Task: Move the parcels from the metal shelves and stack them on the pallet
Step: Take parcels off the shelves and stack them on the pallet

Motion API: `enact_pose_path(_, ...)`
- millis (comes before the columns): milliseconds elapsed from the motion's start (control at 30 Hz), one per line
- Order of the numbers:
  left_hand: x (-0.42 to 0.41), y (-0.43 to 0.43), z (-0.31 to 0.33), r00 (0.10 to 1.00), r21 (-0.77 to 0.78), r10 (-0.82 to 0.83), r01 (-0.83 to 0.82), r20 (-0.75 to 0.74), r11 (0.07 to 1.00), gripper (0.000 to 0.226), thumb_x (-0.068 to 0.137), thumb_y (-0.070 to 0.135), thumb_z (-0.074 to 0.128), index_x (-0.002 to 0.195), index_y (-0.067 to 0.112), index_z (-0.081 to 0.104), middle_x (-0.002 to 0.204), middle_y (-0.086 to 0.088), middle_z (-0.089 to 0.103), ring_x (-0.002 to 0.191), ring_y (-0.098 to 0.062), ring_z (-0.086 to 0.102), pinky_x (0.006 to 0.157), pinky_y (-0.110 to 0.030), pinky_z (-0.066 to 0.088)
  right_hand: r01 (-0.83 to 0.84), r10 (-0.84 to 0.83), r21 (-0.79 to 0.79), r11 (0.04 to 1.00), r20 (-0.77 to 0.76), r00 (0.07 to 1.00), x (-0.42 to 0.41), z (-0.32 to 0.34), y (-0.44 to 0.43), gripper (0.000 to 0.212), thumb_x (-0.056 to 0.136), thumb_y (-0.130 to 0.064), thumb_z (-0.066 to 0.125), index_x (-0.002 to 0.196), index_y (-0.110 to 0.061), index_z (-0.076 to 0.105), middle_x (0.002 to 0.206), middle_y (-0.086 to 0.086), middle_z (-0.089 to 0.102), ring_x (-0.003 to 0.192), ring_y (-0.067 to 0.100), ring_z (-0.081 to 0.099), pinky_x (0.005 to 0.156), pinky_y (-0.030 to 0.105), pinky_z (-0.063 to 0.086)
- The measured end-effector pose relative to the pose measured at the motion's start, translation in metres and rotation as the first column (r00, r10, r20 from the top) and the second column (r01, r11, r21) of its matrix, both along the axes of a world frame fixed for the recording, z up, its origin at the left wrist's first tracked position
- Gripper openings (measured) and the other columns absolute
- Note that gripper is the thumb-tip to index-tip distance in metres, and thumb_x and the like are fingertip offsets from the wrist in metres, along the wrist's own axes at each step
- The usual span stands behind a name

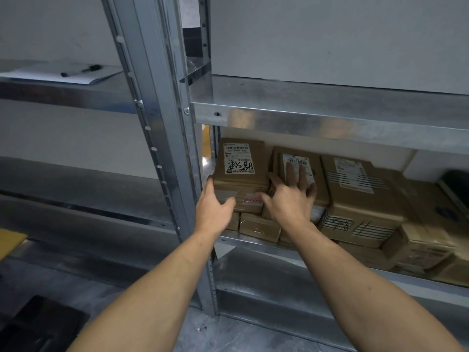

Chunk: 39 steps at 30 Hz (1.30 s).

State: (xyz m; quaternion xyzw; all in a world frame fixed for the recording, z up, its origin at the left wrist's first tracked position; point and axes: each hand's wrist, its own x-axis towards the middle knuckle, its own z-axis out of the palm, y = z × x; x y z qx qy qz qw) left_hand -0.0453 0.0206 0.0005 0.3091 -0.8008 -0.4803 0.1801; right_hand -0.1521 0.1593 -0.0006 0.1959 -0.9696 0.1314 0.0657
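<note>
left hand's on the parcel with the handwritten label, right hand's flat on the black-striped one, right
No: in the head view the right hand lies flat on the barcode-label parcel, left of the striped parcel. The left hand is on the handwritten-label parcel, as you said.

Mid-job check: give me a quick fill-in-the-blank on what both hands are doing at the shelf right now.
1. The left hand grips the scribbled-label parcel at its front ___ corner.
2. The right hand rests flat on the barcode-label parcel, immediately ___ of it.
3. A pen lies on white ___ on the neighbouring shelf.
Missing words: left; right; paper.
</note>
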Motion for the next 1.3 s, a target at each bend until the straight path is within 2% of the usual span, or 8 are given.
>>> enact_pose_path(267, 0.000, -0.003, 0.002, 0.997, 0.191, 0.028, -0.013, -0.076, 0.981, 0.061, 0.090, 0.027, 0.069, 0.144, 0.034, 0.043, 0.131, 0.008, 0.061, 0.125, -0.018, 0.055, 0.108, -0.046, 0.046, 0.011, -0.002, -0.078, 0.997, 0.114, 0.994, 0.003, 0.008, -0.011, 0.060, 0.093, -0.064, 0.053, 0.149, -0.044, 0.041, 0.170, -0.005, 0.000, 0.153, 0.027, -0.020, 0.119, 0.066, -0.002)
enact_pose_path(533, 0.010, 0.005, 0.012, 0.974, 0.114, 0.043, -0.018, -0.223, 0.993, 0.072, 0.090, 0.023, 0.069, 0.153, 0.032, 0.035, 0.150, 0.007, 0.045, 0.140, -0.015, 0.040, 0.116, -0.043, 0.038, -0.032, 0.064, -0.362, 0.932, 0.078, 0.995, 0.006, 0.006, 0.006, 0.059, 0.088, -0.065, 0.060, 0.140, -0.039, 0.055, 0.168, -0.011, 0.011, 0.153, 0.020, -0.022, 0.122, 0.057, -0.010)
enact_pose_path(700, 0.022, 0.018, 0.029, 0.940, -0.044, 0.037, -0.055, -0.339, 0.997, 0.066, 0.091, 0.020, 0.070, 0.149, 0.028, 0.041, 0.146, 0.009, 0.047, 0.136, -0.010, 0.042, 0.112, -0.033, 0.038, -0.054, 0.151, -0.642, 0.765, 0.097, 0.984, 0.017, 0.016, 0.015, 0.058, 0.088, -0.055, 0.066, 0.141, -0.034, 0.057, 0.165, -0.006, 0.023, 0.155, 0.019, -0.009, 0.125, 0.051, 0.001)
enact_pose_path(867, 0.037, 0.032, 0.028, 0.904, -0.032, 0.095, -0.118, -0.416, 0.992, 0.058, 0.090, 0.030, 0.070, 0.142, 0.034, 0.045, 0.139, 0.014, 0.051, 0.132, -0.011, 0.046, 0.110, -0.044, 0.044, -0.028, 0.269, -0.814, 0.581, 0.159, 0.950, 0.048, 0.020, 0.030, 0.065, 0.088, -0.048, 0.069, 0.148, -0.032, 0.047, 0.163, 0.005, 0.030, 0.152, 0.019, 0.020, 0.122, 0.041, 0.019)
enact_pose_path(1000, 0.055, 0.052, 0.024, 0.856, 0.043, 0.150, -0.148, -0.495, 0.988, 0.048, 0.090, 0.027, 0.071, 0.133, 0.035, 0.051, 0.130, 0.014, 0.056, 0.125, -0.006, 0.051, 0.108, -0.045, 0.046, -0.031, 0.366, -0.905, 0.425, 0.140, 0.920, 0.071, 0.014, 0.039, 0.078, 0.080, -0.068, 0.066, 0.147, -0.034, 0.047, 0.157, -0.005, 0.043, 0.147, 0.007, 0.032, 0.122, 0.042, 0.031)
enact_pose_path(1067, 0.065, 0.060, 0.021, 0.841, 0.072, 0.173, -0.159, -0.513, 0.985, 0.045, 0.091, 0.028, 0.072, 0.130, 0.036, 0.051, 0.128, 0.016, 0.057, 0.123, -0.004, 0.052, 0.108, -0.046, 0.047, -0.003, 0.399, -0.931, 0.366, 0.154, 0.904, 0.082, 0.015, 0.042, 0.078, 0.081, -0.062, 0.067, 0.149, -0.031, 0.046, 0.150, -0.012, 0.049, 0.139, 0.002, 0.040, 0.117, 0.030, 0.036)
enact_pose_path(1167, 0.081, 0.070, 0.019, 0.811, 0.124, 0.200, -0.158, -0.550, 0.980, 0.042, 0.092, 0.028, 0.071, 0.128, 0.033, 0.051, 0.125, 0.015, 0.059, 0.120, -0.004, 0.055, 0.105, -0.043, 0.050, -0.005, 0.444, -0.963, 0.268, 0.119, 0.888, 0.100, 0.020, 0.046, 0.071, 0.084, -0.047, 0.066, 0.149, -0.028, 0.046, 0.134, -0.024, 0.052, 0.118, -0.020, 0.046, 0.095, 0.004, 0.039)
enact_pose_path(1300, 0.108, 0.080, 0.019, 0.755, 0.171, 0.228, -0.155, -0.614, 0.973, 0.033, 0.094, 0.024, 0.070, 0.119, 0.035, 0.052, 0.119, 0.012, 0.062, 0.114, -0.008, 0.060, 0.098, -0.033, 0.054, 0.011, 0.457, -0.982, 0.190, 0.098, 0.884, 0.128, 0.018, 0.049, 0.056, 0.086, -0.044, 0.068, 0.139, -0.035, 0.052, 0.130, -0.017, 0.061, 0.120, -0.004, 0.057, 0.099, 0.022, 0.050)
